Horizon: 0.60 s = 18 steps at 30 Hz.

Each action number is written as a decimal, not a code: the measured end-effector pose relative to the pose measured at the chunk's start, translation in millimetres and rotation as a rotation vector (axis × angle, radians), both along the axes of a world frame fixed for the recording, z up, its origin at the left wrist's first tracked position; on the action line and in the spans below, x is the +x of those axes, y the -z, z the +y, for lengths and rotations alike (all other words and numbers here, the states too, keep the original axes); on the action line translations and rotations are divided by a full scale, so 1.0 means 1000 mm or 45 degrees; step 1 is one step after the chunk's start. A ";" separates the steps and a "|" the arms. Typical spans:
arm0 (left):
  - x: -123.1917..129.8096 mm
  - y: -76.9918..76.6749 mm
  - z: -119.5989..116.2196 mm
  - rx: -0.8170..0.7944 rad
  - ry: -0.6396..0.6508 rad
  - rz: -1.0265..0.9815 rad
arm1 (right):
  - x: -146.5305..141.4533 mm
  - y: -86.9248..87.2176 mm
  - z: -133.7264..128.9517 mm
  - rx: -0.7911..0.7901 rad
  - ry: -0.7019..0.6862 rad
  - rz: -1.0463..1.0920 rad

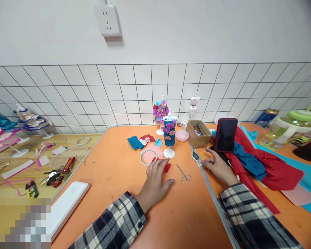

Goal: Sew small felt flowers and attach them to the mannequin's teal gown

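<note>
Your left hand (155,181) is open, fingers apart, at the red scrap (167,168), your right (219,167) has fingers apart near the oval object (196,156), and the blue-dressed mannequin (169,135) stands toward the orange table's (114,162) far edge.

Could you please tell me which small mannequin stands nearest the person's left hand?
The white mannequin in the teal-blue dress with purple and pink flowers; the others stand farther from the left hand.

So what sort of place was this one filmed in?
Probably a craft corner for making miniature clothes, perhaps at home: a small dress form in flower-trimmed blue stands on an orange table, with scissors in front and red fabric heaped to the right.
</note>
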<state>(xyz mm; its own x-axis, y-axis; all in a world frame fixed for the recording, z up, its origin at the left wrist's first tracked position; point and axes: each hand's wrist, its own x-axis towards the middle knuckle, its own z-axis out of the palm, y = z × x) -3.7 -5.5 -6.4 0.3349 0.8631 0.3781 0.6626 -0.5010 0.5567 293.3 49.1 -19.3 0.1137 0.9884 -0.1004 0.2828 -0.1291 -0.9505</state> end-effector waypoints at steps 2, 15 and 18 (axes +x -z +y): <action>0.001 0.001 0.000 -0.011 0.023 0.004 | 0.012 0.010 0.007 -0.006 -0.015 -0.177; 0.001 -0.005 -0.002 -0.036 0.121 -0.062 | 0.004 0.009 0.005 0.352 0.109 -0.692; 0.002 -0.008 0.000 -0.077 0.100 -0.200 | -0.021 -0.004 -0.014 0.448 0.095 -0.185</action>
